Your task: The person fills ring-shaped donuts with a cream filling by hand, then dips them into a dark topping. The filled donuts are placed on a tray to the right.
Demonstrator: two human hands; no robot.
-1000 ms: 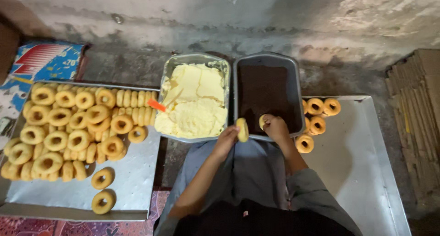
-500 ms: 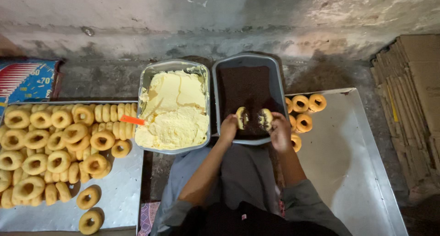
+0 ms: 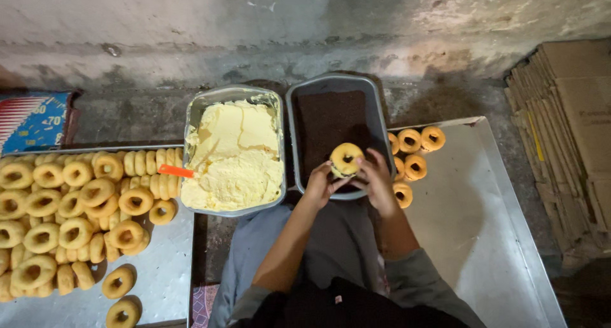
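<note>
Both hands hold one ring-shaped doughnut [image 3: 346, 159] over the near end of a grey pan of dark brown crumbs [image 3: 331, 114]. My left hand [image 3: 320, 185] grips it from the lower left, my right hand [image 3: 377, 181] from the right. A second pan [image 3: 233, 151] beside it on the left is full of pale yellow cream, with an orange spatula handle [image 3: 175, 171] sticking out at its left edge.
A metal tray [image 3: 167, 264] on the left carries several plain doughnuts [image 3: 76, 200] in heaps. Another metal tray [image 3: 471, 226] on the right has a few doughnuts [image 3: 412, 151] at its far left corner. Flattened cardboard [image 3: 573, 130] is stacked at far right. A rough wall runs behind.
The two doughnut halves held apart earlier are now pressed together as one ring between both hands over the crumb pan. The camera view has shifted left.
</note>
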